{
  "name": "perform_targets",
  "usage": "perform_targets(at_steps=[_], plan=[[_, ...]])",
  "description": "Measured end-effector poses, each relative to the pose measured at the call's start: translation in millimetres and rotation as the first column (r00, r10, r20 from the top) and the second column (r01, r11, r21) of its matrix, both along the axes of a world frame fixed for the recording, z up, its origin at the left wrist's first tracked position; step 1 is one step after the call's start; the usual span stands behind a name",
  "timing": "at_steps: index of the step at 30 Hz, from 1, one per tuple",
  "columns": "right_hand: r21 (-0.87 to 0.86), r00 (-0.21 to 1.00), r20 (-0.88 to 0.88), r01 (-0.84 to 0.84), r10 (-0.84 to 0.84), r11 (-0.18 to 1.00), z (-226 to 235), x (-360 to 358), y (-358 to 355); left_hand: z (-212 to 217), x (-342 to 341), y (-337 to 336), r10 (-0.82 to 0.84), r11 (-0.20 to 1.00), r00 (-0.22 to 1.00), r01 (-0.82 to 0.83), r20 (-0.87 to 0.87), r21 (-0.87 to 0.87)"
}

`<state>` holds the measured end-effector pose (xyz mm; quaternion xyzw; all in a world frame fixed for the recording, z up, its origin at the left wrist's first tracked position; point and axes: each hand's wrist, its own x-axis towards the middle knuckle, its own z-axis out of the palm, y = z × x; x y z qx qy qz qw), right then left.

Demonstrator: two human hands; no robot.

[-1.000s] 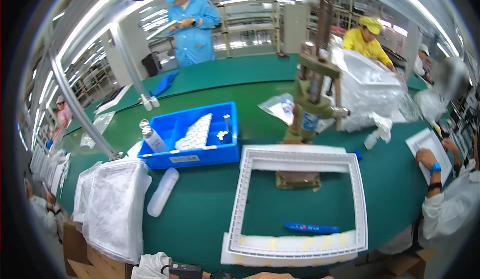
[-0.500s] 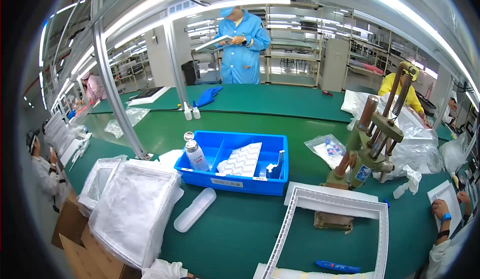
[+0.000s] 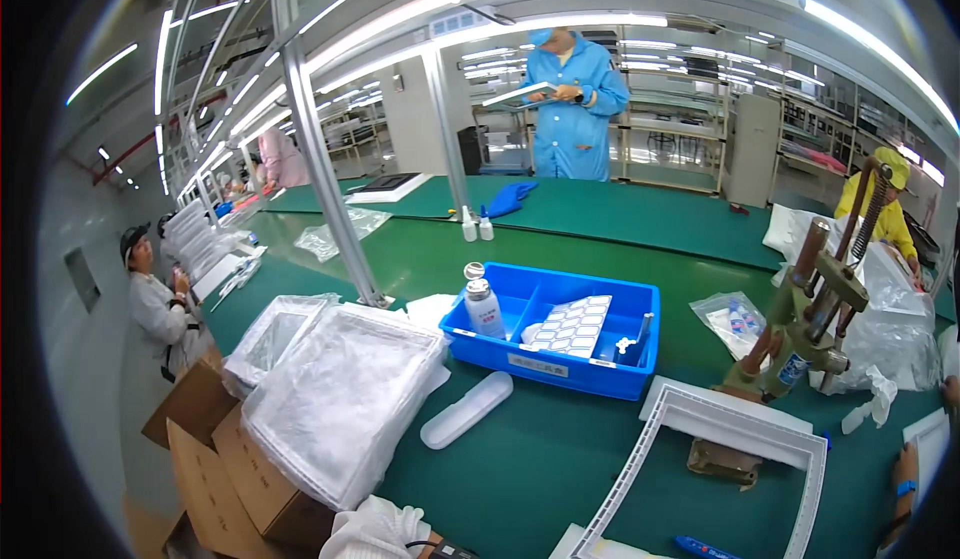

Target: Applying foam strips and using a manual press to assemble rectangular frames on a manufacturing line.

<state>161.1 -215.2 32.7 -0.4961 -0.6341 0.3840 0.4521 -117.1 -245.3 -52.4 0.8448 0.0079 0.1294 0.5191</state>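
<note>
Neither of my hands shows in the head view. A white rectangular frame (image 3: 735, 427) lies flat on the green table (image 3: 520, 469) at the lower right, with a blue pen (image 3: 705, 547) inside it. Behind the frame stands a hand press (image 3: 800, 331) with a spring. A blue bin (image 3: 545, 364) at the centre holds a small bottle (image 3: 483, 305) and a sheet of labels (image 3: 570, 325). A clear oblong plastic case (image 3: 466, 410) lies in front of the bin. A white crumpled cloth or glove (image 3: 372, 534) sits at the bottom edge.
Bagged white frames (image 3: 335, 404) are stacked at the left over cardboard boxes (image 3: 215, 469). A slanted metal pole (image 3: 322, 164) rises from the table. A person in a blue coat (image 3: 572, 109) stands behind; others sit at the left (image 3: 160, 304) and right (image 3: 885, 209).
The view has swung to the left: the bin, frame and press have shifted right, and the bagged frames, boxes and seated person at the left have come into view.
</note>
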Motion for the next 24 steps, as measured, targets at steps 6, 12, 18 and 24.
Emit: perform_targets(at_steps=[6, 12, 18, 24], plan=[[-0.286, 0.978, -0.008, -0.203, 0.210, 0.936, -68.0, -42.5, -56.4, -7.3, -0.3, -7.0, -0.040, 0.995, 0.999, 0.041, 0.016, -0.086], [-0.395, 0.943, -0.021, -0.313, 0.332, 0.864, -100.8, -63.4, -84.9, 1.5, 1.3, -19.8, 0.085, 0.984, 0.977, -0.113, -0.195, -0.139], [-0.437, 0.932, -0.024, -0.335, 0.362, 0.835, -114.7, -59.7, -112.1, 2.2, 10.3, -33.7, 0.091, 0.903, 0.785, -0.325, -0.613, -0.282], [-0.417, 0.896, -0.095, -0.432, 0.434, 0.800, -118.6, -55.7, -125.9, 21.5, -2.3, -22.8, 0.223, 0.975, 0.975, -0.223, -0.014, 0.007]])
